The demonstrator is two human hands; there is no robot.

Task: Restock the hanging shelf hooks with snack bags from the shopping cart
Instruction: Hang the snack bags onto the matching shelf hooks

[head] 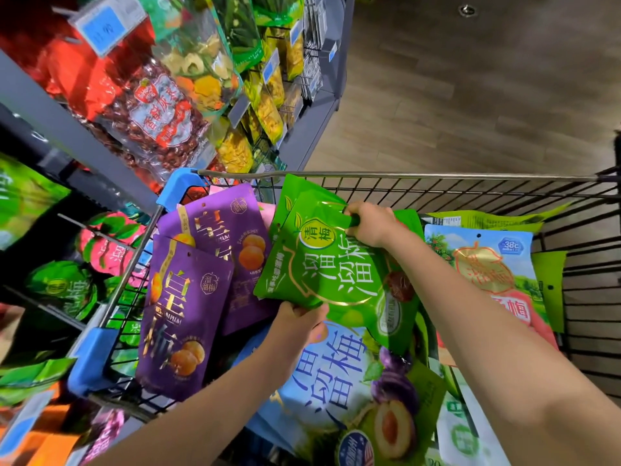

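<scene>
A wire shopping cart [403,178] with blue corner guards holds several snack bags. My right hand [371,223] grips the top edge of a stack of green snack bags [322,264] lifted above the cart. My left hand [299,319] pinches the same stack's lower edge. Two purple snack bags [188,297] lean against the cart's left side. A light blue bag [339,375] lies under the green ones, and a pale blue and pink bag [490,264] lies at the right.
At the left, hanging shelf hooks [70,220] carry green and pink snack bags. Higher up hang a bag of red dates [158,119], dried fruit bags [201,65] and yellow bags [268,105], with blue price tags [104,26]. Wooden floor [470,95] lies beyond the cart.
</scene>
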